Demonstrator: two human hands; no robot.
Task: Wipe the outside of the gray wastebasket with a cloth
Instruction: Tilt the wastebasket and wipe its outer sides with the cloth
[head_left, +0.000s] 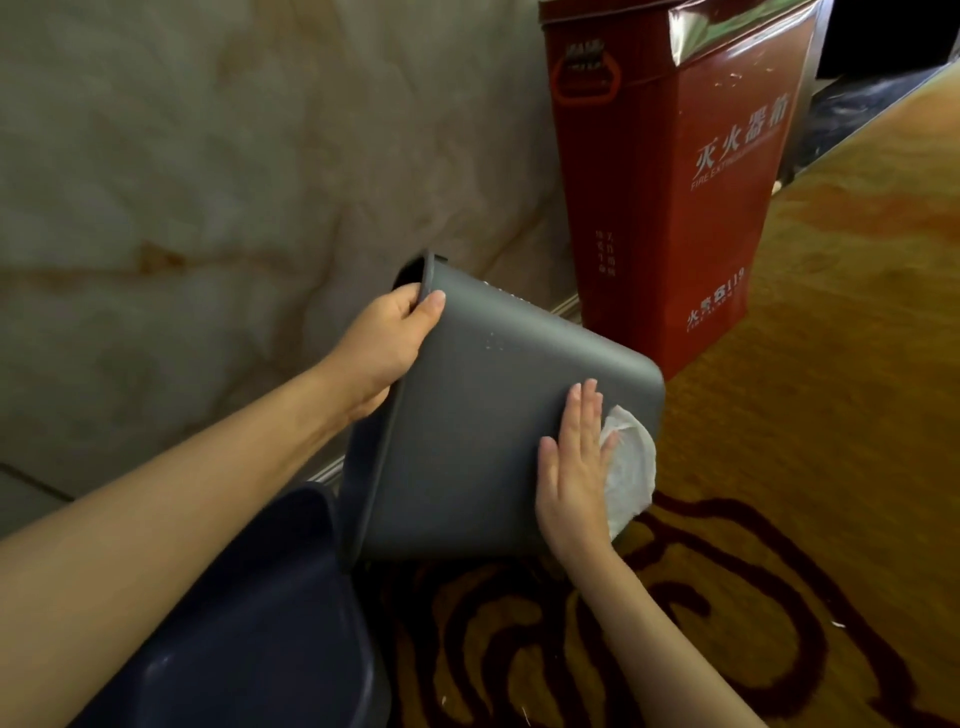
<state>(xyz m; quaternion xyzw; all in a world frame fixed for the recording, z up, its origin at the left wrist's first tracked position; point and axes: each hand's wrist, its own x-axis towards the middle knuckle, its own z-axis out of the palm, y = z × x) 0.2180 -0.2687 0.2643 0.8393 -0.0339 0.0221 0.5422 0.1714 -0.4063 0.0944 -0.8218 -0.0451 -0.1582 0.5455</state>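
Left hand (382, 348) grip pinching rim of tilted gray plastic wastebasket (483, 415); right hand (574, 467) grip spread flat, pressing white cloth (631, 467) at 4 o'clock corner.

The left hand (382, 345) curls closed at the far left, while the right hand (574, 467) lies flat, fingers extended.

The wastebasket (467, 415) I hold is plain dark gray all over. The cloth (631, 467) under my right hand (574, 467) is white. The carpet (810, 467) is yellow-gold with dark red-brown curly lines, and has an orange patch farther off. The tall box (675, 197) is red with white letters and a shiny silver strip near its top. The wall (234, 182) is pale cream with thin brown streaks. The bin (260, 649) near my left arm is dark blue.
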